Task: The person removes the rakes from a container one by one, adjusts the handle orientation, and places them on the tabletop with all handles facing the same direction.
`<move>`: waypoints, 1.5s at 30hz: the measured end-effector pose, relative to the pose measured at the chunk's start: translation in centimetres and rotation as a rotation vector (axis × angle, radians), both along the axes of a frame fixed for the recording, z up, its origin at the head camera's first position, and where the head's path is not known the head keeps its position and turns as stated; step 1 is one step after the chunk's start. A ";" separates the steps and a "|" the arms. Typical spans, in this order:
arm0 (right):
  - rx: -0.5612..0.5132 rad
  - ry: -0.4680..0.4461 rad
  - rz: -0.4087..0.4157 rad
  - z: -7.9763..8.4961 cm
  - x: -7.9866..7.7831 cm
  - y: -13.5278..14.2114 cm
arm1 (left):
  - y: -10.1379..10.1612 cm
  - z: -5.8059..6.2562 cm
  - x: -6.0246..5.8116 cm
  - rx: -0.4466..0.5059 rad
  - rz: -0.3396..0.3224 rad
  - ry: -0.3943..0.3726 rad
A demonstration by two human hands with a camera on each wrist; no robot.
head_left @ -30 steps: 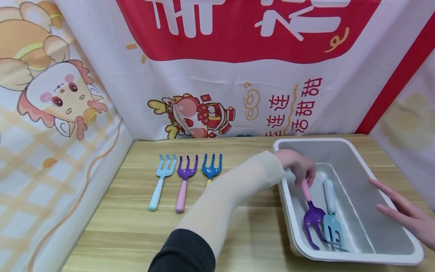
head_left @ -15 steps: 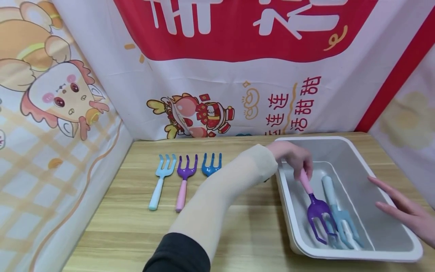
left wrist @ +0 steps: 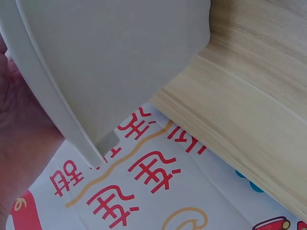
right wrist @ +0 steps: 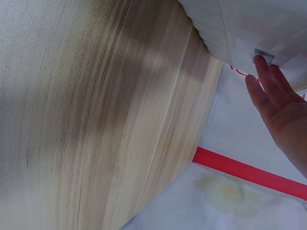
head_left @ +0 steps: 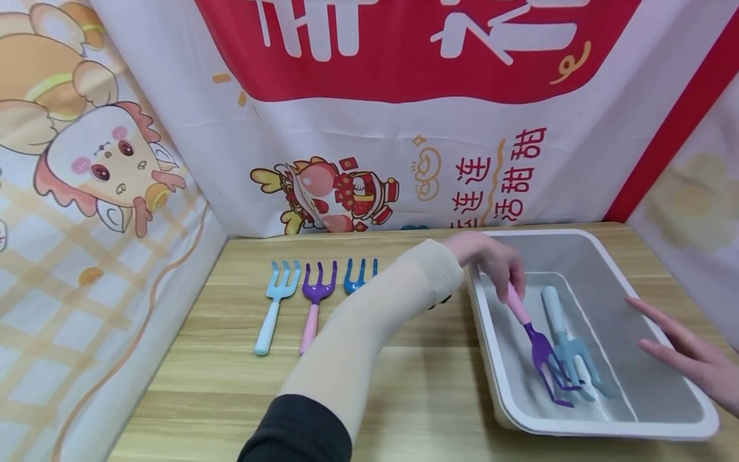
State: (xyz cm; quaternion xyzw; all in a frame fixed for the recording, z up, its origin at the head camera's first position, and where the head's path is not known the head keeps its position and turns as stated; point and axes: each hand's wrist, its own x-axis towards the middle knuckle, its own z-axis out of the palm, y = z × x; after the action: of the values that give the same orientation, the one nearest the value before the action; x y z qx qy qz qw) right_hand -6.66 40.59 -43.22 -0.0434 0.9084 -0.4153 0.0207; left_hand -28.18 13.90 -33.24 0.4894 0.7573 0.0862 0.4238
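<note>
Head, bin (head_left: 612,428), blue fork (head_left: 355,283) pt-behind L sleeve (head_left: 364,327)

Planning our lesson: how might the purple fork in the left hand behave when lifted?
The purple fork, straight though held by one end, is probably stiff. Its bent tines might snag the light blue fork they overlap in view.

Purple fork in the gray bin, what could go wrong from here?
The purple fork overlaps the light blue fork in the head view, so they might snag if the left hand moves. The beige sleeve partly hides the blue fork there and, if lowered, could brush it.
</note>
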 end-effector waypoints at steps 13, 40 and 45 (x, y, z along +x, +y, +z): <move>-0.031 0.047 0.045 0.0 -0.3 0.2 | -0.9 0.9 -0.6 0.007 -0.038 -0.081; -0.026 0.024 0.026 -0.3 -0.3 0.5 | -1.9 0.6 -1.0 0.152 0.024 -0.317; -0.019 0.031 0.029 -0.2 -0.3 0.6 | -1.8 0.6 -1.1 0.173 0.081 -0.333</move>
State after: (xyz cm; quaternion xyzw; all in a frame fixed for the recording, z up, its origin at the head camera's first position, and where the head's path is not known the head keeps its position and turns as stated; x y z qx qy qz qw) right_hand -6.98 41.18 -43.46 -0.0631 0.9038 -0.4230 0.0123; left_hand -29.23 12.07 -32.62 0.4722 0.6854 0.2477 0.4958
